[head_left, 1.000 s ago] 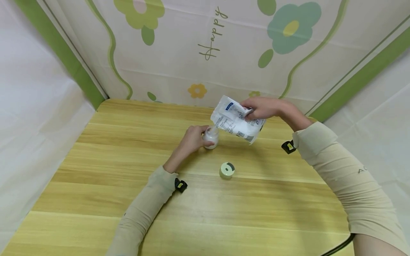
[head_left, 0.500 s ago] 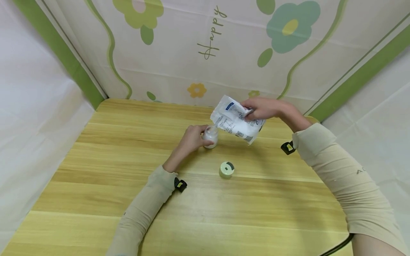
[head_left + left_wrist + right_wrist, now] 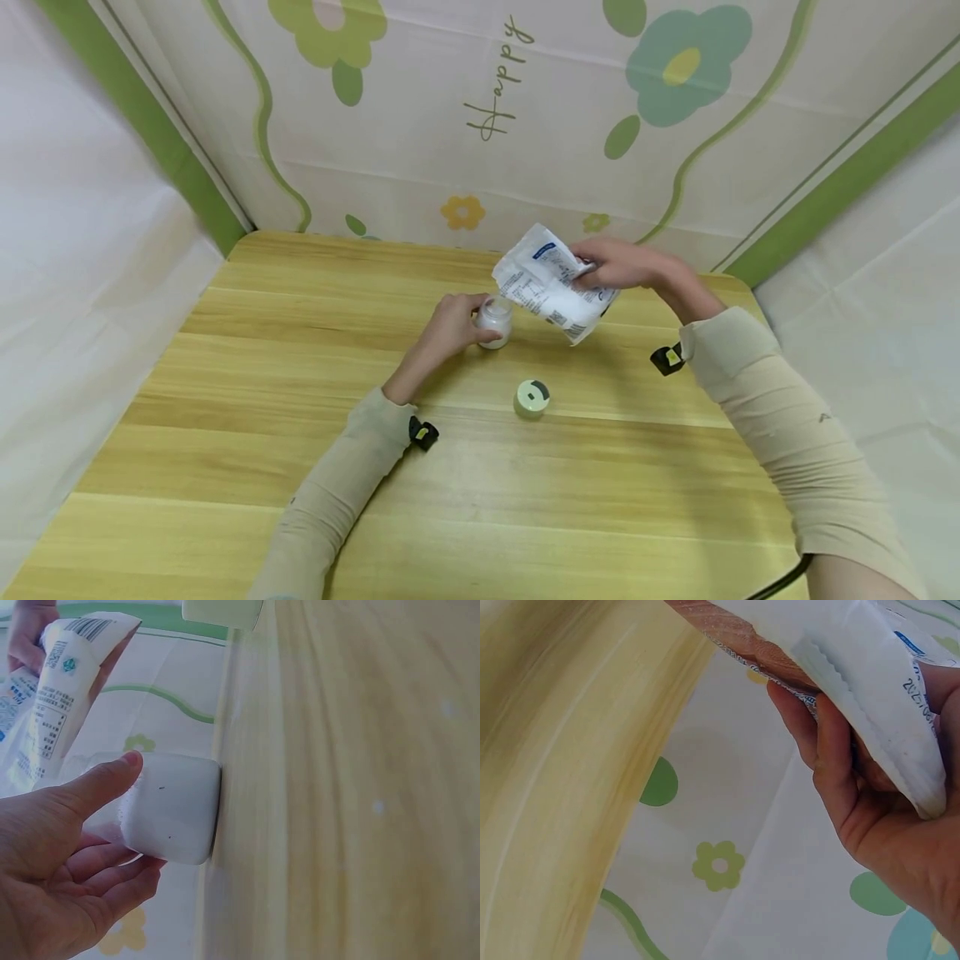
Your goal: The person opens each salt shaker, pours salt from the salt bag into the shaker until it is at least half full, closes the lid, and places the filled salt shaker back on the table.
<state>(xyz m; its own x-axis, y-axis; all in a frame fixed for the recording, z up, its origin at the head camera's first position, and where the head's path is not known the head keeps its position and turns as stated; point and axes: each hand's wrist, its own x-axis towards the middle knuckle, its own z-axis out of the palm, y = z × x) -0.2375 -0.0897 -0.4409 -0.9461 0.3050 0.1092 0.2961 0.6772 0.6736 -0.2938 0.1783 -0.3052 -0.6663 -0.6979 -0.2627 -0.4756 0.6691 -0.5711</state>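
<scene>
My left hand [image 3: 450, 325] holds a small clear jar [image 3: 495, 327] upright on the wooden table, thumb on one side and fingers on the other. White contents fill the jar's body [image 3: 176, 810] to about the shoulder in the left wrist view, and its mouth has no lid on it. Above and to the right, my right hand [image 3: 618, 262] grips a white printed packet [image 3: 551, 287], tilted so that its left corner is at the jar's mouth. From the right wrist, the packet [image 3: 855, 667] shows a crimped seam and a brownish side, with fingers curled beneath it.
A pale green round lid [image 3: 531, 398] rests on the table [image 3: 480, 500], nearer to me than the jar. Behind the table's far edge hangs a white curtain [image 3: 420, 142] with printed flowers. A black cable [image 3: 780, 579] hangs by the right arm.
My right wrist and forearm have dropped slightly toward me, and the packet's lower edge has swung a little down and left. The left hand, jar and lid stay put.
</scene>
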